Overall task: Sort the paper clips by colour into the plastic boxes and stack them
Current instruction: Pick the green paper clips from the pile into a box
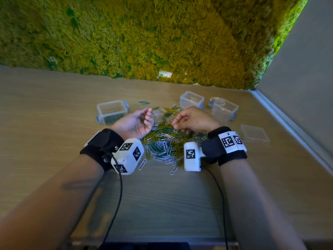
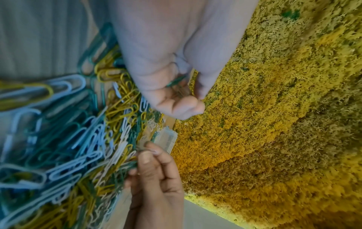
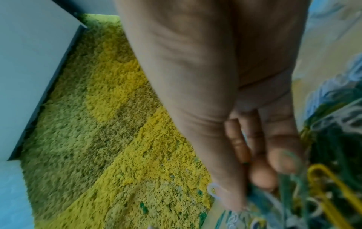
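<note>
A mixed pile of green, yellow and white paper clips (image 1: 164, 139) lies on the wooden table between my hands. My left hand (image 1: 146, 117) is turned palm up at the pile's left edge, its fingers curled round a few green clips (image 2: 175, 81). My right hand (image 1: 176, 123) reaches into the pile from the right and pinches a green clip (image 2: 128, 165) between thumb and forefinger. Three clear plastic boxes stand behind the pile: the left box (image 1: 112, 111) holds green clips. What is in the middle box (image 1: 191, 100) and the right box (image 1: 224, 109) I cannot make out.
A clear lid (image 1: 255, 133) lies flat on the table at the right. A few green clips (image 1: 144, 102) lie apart behind the pile. A moss wall (image 1: 144, 37) closes the back, a grey wall (image 1: 306, 73) the right side. Bare tabletop (image 1: 45, 114) stretches left.
</note>
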Available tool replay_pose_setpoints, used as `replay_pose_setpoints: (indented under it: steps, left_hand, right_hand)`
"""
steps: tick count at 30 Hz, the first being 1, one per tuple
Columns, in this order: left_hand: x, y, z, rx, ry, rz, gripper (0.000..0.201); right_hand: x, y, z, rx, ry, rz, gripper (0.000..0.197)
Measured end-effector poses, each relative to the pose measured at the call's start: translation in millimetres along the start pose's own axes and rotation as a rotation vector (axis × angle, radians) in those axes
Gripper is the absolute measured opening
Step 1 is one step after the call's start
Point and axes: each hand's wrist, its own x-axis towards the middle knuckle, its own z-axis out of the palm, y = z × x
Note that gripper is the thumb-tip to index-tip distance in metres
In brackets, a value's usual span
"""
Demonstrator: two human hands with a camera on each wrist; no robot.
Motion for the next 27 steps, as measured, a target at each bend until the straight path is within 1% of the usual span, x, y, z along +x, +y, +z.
replay_pose_setpoints:
  steps: [2, 4, 6, 9, 13, 18, 24, 27]
  left_hand:
    - [-0.9, -1.5, 2.6, 0.047, 0.019, 0.002, 0.028]
    - [-2.0, -3.8, 4.7, 0.122, 0.013, 0.016, 0.025]
    - [-1.9, -5.7, 6.2, 0.204, -0.004, 0.03, 0.021]
    - [0.2, -7.3, 5.7, 0.283, -0.037, 0.04, 0.018]
    - [3.0, -12.0, 5.5, 0.449, -0.053, 0.07, 0.028]
    - [2.5, -14.8, 7.3, 0.543, -0.021, 0.118, 0.023]
    - [4.4, -14.7, 6.5, 0.544, 0.041, 0.179, 0.024]
    - [5.5, -13.9, 5.6, 0.532, 0.114, 0.244, 0.017]
  right_hand:
    - [2.7, 4.3, -0.7, 0.204, 0.049, -0.015, 0.006]
    - [4.5, 5.2, 0.8, 0.385, 0.052, -0.031, 0.008]
    - [5.2, 4.9, 2.3, 0.505, 0.018, -0.046, 0.011]
    - [4.9, 4.5, 1.5, 0.617, -0.007, -0.061, 0.015]
    - [3.4, 1.2, 1.6, 0.632, -0.018, -0.081, 0.014]
    - [5.0, -7.5, 17.4, 0.602, 0.027, -0.069, 0.007]
    - [10.3, -17.2, 31.7, 0.676, 0.107, -0.055, 0.01]
    - [10.2, -15.4, 27.8, 0.692, 0.141, -0.026, 0.009]
